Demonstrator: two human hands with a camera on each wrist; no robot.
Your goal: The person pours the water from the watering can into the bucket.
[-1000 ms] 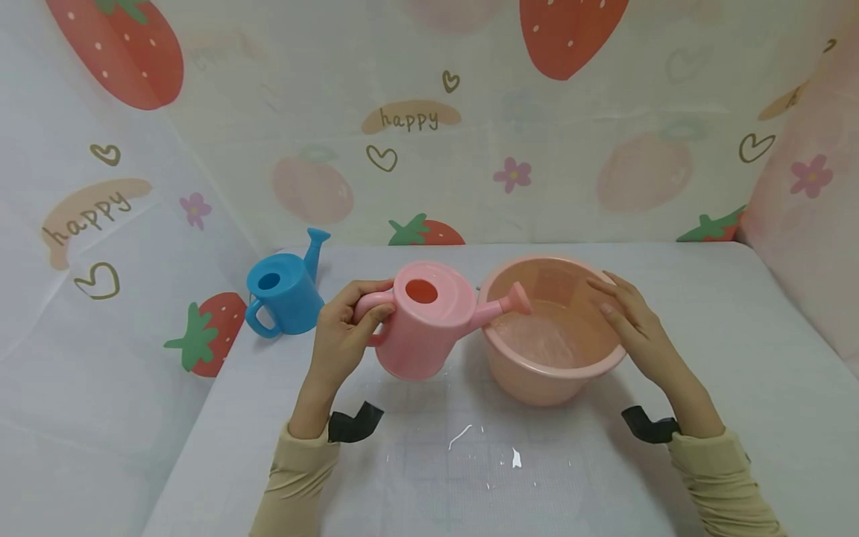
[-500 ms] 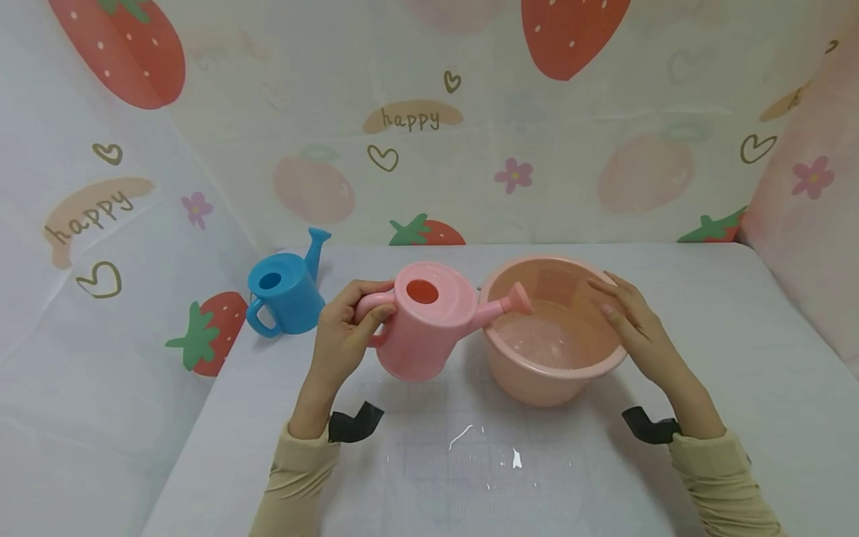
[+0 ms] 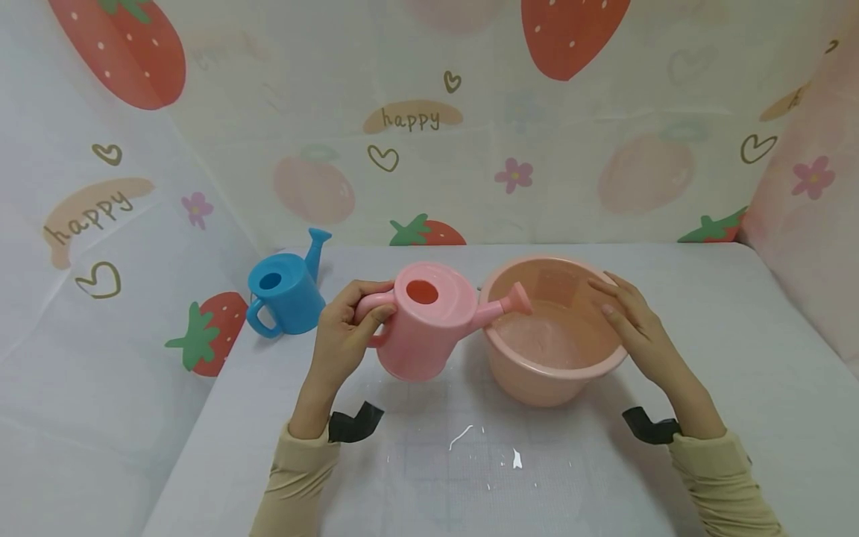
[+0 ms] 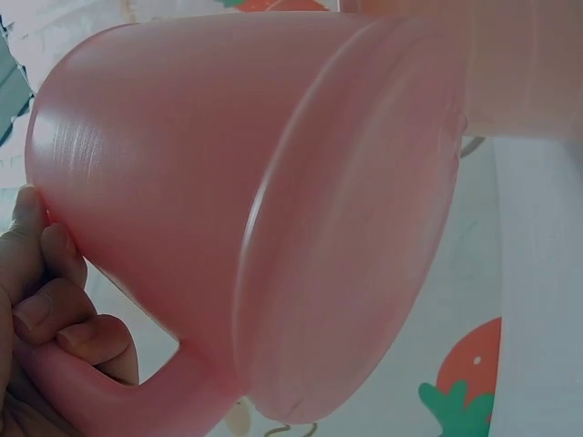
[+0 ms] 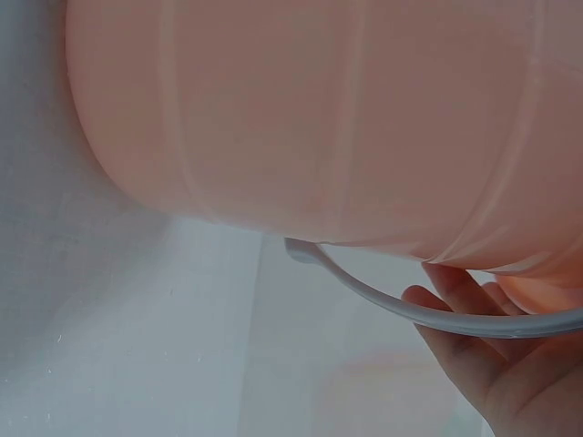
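Note:
My left hand point(image 3: 345, 324) grips the handle of a pink watering can point(image 3: 419, 335). The can is held tilted, and its spout overlaps the bucket's opening with the sprinkler head over the inside. In the left wrist view, curled fingers point(image 4: 59, 314) wrap the handle, and the can's base point(image 4: 346, 246) faces the camera. My right hand point(image 3: 634, 317) holds the right rim of a peach-pink bucket point(image 3: 537, 384), with some fingers reaching over the inside. Other fingers point(image 5: 460, 291) sit under the rim outside, beside the bucket's grey carrying handle point(image 5: 455, 323). Shallow water point(image 3: 546, 335) lies in the bucket.
A blue watering can point(image 3: 288, 298) stands at the back left of the white-covered table point(image 3: 429, 477). Shiny wet spots point(image 3: 517, 458) lie on the cover in front of the bucket. Behind rises a strawberry-print curtain point(image 3: 564, 186).
Both hands, the pink watering can and the bucket stay in place. The water surface in the bucket, speckled with ripples half a second ago, looks smoother now.

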